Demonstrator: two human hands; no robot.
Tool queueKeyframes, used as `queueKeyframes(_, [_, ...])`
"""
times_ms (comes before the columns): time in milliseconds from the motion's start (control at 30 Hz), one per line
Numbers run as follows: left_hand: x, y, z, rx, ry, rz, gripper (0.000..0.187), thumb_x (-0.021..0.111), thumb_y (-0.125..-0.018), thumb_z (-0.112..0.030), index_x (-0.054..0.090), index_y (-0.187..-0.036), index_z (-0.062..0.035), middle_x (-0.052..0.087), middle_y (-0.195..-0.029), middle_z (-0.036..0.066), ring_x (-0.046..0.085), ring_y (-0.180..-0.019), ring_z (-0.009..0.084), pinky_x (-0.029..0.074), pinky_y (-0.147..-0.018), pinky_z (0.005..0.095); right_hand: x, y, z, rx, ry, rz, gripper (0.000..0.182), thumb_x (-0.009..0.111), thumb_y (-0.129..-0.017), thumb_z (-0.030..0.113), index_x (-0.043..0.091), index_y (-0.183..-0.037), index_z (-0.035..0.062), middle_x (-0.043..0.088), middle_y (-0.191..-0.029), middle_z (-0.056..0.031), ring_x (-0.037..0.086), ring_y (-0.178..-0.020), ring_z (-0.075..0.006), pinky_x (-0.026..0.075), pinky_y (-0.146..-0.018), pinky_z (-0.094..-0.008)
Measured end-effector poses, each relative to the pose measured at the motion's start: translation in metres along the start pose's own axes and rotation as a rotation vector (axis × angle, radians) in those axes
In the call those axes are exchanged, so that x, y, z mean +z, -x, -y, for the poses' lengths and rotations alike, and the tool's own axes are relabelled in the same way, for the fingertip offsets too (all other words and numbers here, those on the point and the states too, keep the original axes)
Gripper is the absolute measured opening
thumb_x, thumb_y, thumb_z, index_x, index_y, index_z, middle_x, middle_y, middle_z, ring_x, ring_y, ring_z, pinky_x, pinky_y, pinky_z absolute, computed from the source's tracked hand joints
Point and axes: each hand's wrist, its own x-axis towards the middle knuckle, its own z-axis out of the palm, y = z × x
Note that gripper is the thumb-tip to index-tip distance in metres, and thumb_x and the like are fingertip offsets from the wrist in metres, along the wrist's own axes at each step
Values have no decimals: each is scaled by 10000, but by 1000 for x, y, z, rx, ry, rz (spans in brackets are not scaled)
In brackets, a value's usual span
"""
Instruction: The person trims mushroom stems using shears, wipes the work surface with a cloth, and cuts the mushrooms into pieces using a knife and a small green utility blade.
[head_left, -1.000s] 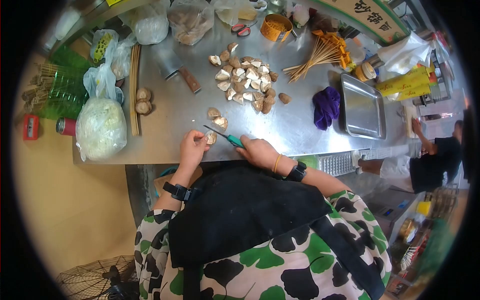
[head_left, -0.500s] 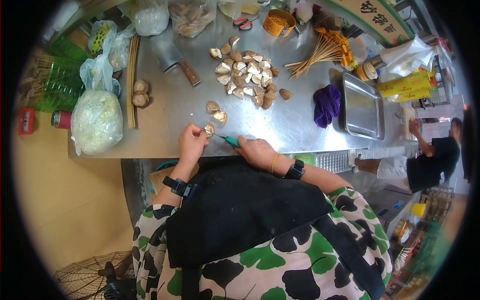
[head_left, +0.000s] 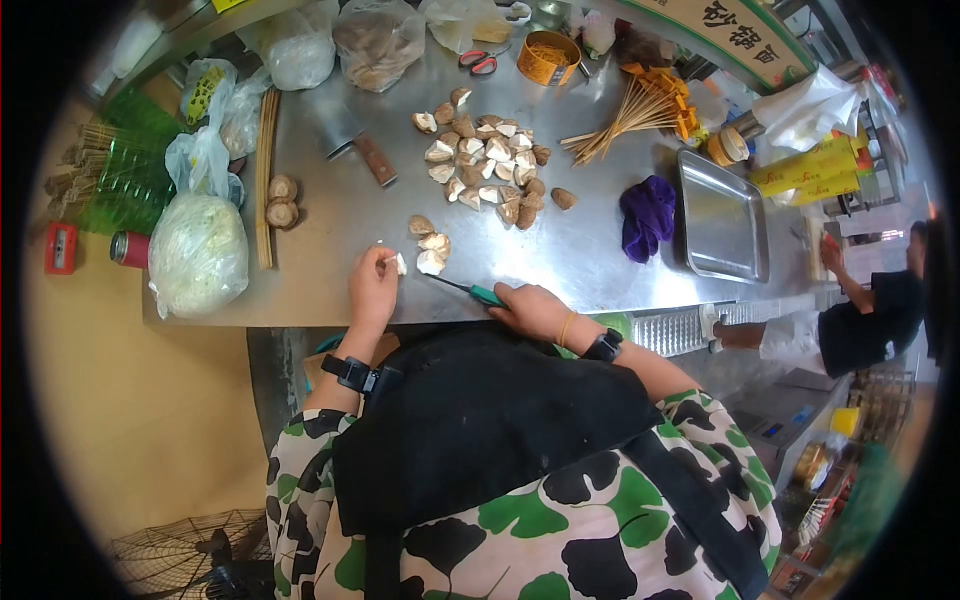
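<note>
My left hand (head_left: 373, 287) is closed near the table's front edge, with a small white-faced mushroom piece (head_left: 401, 264) pinched at its fingertips. My right hand (head_left: 535, 311) grips the green handle of a small knife (head_left: 486, 295). Its thin dark blade points left, toward the left hand, and stands apart from the piece there. Just beyond the blade's tip lies a cut mushroom chunk (head_left: 431, 262), with two more chunks behind it. Farther back spreads a pile of cut mushrooms (head_left: 497, 150), brown caps and white faces mixed.
On the left are whole mushrooms (head_left: 283, 214), long sticks (head_left: 267, 180) and a bagged cabbage-like bundle (head_left: 198, 262). A cleaver (head_left: 374, 161) lies behind. To the right are skewers (head_left: 625, 118), a purple cloth (head_left: 648, 218) and a metal tray (head_left: 722, 215). Another person (head_left: 868, 318) is far right.
The knife and my right hand have drawn right, away from the mushroom. My left hand has shifted slightly left. A white-faced chunk now lies beside the two near ones.
</note>
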Motion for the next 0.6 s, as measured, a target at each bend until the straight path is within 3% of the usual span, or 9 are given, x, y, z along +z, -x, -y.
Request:
queueKeyframes(33, [-1, -1, -10, 39, -44, -4, 128, 674, -846, -111, 638, -951, -46, 630, -951, 116, 622, -854, 249, 500, -765, 377, -1, 4, -3, 3, -24, -27, 279, 555, -957, 311, 524, -1035, 44, 652, -762, -228, 634, -755, -449, 494, -693, -539])
queueKeyframes(133, [4, -3, -38, 422, -354, -181, 205, 720, -831, -202, 639, -971, -75, 609, -1031, 104, 566, -992, 279, 453, -868, 422, -7, 11, -5, 20, -110, -109, 283, 551, -962, 314, 505, -1021, 41, 631, -739, -249, 619, -733, -460, 480, -674, -548])
queueKeyframes(233, [16, -6, -58, 370, -417, -57, 280, 727, -825, -244, 630, -1023, -72, 609, -896, 62, 540, -1001, 301, 401, -917, 444, -7, 13, -12, 30, -154, -232, 286, 549, -965, 315, 484, -1004, 39, 617, -723, -258, 608, -709, -468, 469, -652, -552])
queueKeyframes(333, [25, -12, -77, 267, -386, 24, 276, 726, -822, -246, 631, -1024, -84, 606, -879, 63, 564, -938, 293, 436, -847, 422, -9, 15, -19, 54, -202, -292, 284, 548, -966, 311, 471, -997, 39, 614, -723, -259, 604, -700, -470, 465, -640, -552])
queueKeyframes(433, [32, -19, -68, 235, -402, 117, 252, 741, -804, -252, 651, -967, -82, 624, -1015, 77, 576, -1012, 311, 453, -862, 428, -3, 17, -29, 71, -183, -303, 281, 548, -966, 308, 473, -1002, 39, 612, -715, -256, 605, -697, -468, 463, -633, -549])
queueKeyframes(600, [30, -20, -54, 272, -229, 180, 236, 733, -802, -205, 688, -989, -69, 621, -1008, 95, 614, -914, 306, 502, -804, 400, -3, 16, -38, 66, -190, -312, 282, 552, -964, 309, 471, -999, 41, 610, -706, -253, 604, -691, -467, 462, -631, -550])
